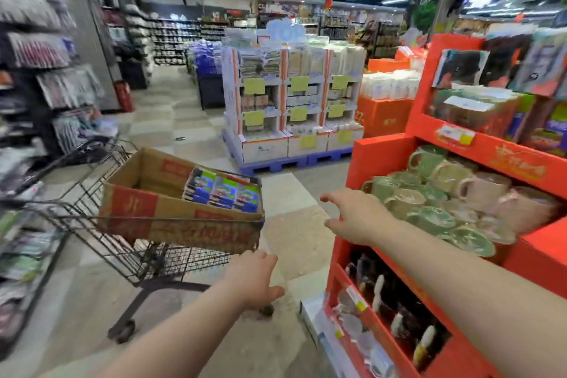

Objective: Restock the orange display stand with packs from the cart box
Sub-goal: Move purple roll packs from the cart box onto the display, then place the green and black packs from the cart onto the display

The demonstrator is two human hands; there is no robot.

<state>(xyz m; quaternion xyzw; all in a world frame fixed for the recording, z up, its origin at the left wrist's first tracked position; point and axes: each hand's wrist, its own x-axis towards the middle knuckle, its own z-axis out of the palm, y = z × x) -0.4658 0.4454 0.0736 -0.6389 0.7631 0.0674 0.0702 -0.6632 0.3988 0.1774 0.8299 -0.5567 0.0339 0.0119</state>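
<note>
A brown cardboard box (144, 221) rides in a black wire cart (92, 224) at the left. Several colourful packs (222, 192) stand in a row in its right end. The orange display stand (383, 147) fills the right side, and similar packs (549, 129) stand on its upper shelf. My left hand (256, 278) reaches toward the box's near right corner, fingers relaxed, holding nothing. My right hand (352, 213) hovers spread and empty between the cart and the stand's front corner.
Green and pink mugs (445, 196) fill the stand's middle shelf, brushes (399, 316) the lower one. A white pallet display (291, 107) stands ahead across the tiled aisle. Shelves of hanging goods (36, 70) line the left. A red extinguisher (124, 97) stands by the pillar.
</note>
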